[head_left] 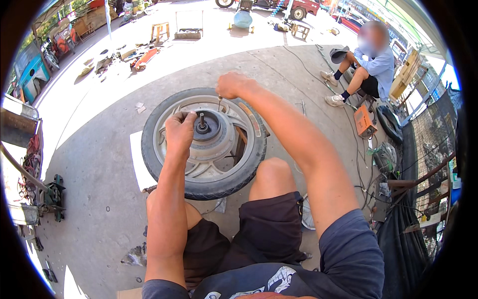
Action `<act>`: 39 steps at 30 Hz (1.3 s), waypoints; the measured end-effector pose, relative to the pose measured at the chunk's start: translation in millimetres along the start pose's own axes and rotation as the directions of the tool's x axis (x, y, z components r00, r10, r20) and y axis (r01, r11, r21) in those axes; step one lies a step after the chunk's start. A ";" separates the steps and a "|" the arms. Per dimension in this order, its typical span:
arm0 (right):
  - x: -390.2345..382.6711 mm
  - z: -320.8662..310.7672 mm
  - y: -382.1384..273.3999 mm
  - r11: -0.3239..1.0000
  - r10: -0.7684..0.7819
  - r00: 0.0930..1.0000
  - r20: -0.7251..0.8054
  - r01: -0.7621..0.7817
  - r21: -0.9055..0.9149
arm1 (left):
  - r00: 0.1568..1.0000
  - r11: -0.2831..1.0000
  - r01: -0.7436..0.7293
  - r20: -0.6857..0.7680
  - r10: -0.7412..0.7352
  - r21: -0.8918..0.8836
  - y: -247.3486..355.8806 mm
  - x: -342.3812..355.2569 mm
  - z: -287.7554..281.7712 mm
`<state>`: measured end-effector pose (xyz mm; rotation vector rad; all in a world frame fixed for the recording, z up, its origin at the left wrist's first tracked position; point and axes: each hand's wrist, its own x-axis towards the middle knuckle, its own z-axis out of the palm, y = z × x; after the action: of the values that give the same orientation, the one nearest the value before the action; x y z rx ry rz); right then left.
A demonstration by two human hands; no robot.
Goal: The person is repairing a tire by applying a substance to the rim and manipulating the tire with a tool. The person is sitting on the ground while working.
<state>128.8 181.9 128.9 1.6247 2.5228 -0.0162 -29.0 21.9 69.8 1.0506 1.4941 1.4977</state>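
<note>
A motor wheel with a black tyre (201,193) and grey cast spokes lies on its side in front of my knees. Its threaded axle (202,119) stands up from the dark centre of the hub (214,144). My right hand (235,85) is closed in a fist above the far side of the wheel. A thin-shafted tool (219,103) points down from it toward the hub's outer edge; the handle is hidden in my fingers. At the hub's left side my left hand (180,130) has its fingers bent and pressed together beside the axle. Whatever they pinch is hidden.
A white board (138,162) lies partly under the wheel's left side. To the right, a person (376,70) sits near an orange box-shaped machine (365,121), with cables across the floor. A bench vise (56,197) stands at left. Loose parts (144,59) lie farther off.
</note>
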 end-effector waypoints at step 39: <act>-11.3 -4.0 -7.7 0.998 -0.040 0.988 -0.148 0.048 0.050 | 1.000 0.999 -0.017 0.007 0.017 -0.035 -5.6 2.6 -0.4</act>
<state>125.9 168.8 133.7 1.6465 2.6897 0.0324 -30.5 24.3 64.3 1.0494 1.4521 1.5256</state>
